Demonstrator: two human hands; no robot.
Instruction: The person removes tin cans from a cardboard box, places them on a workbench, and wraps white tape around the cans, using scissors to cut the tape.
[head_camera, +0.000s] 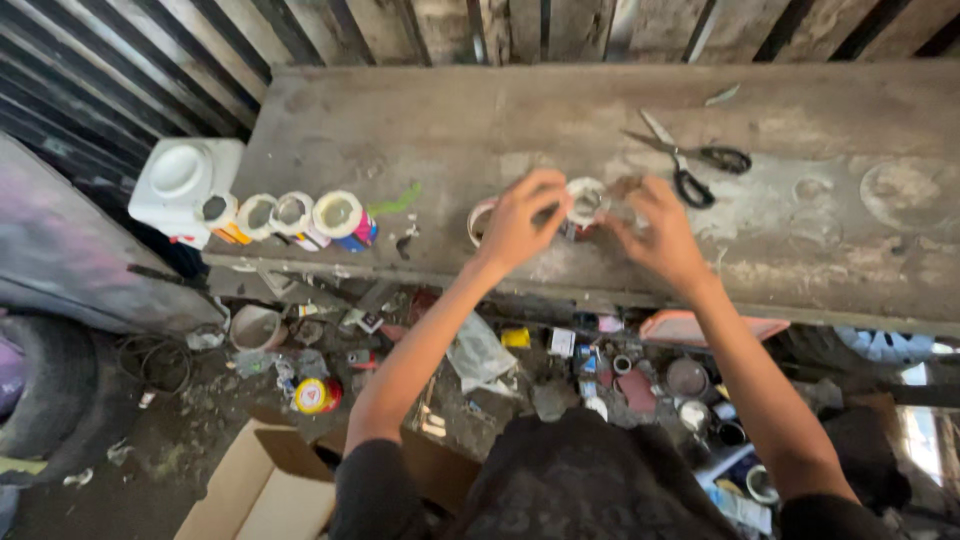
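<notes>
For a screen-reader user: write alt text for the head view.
Two bare hands, left hand and right hand, hold a small open tin over a worn wooden bench. Scissors lie to the right; three tins and a white container stand left.

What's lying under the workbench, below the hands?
Under the workbench: scattered small cans and lids, a plastic bag, a cardboard box. The person's body and arms cover the rest.

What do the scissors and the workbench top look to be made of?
Scissors: bare metal blades, pale and dull; black loop handles, probably plastic. Workbench top: looks like worn wood, grey-brown, matte and stained, with ring marks; the exact material is uncertain.
</notes>
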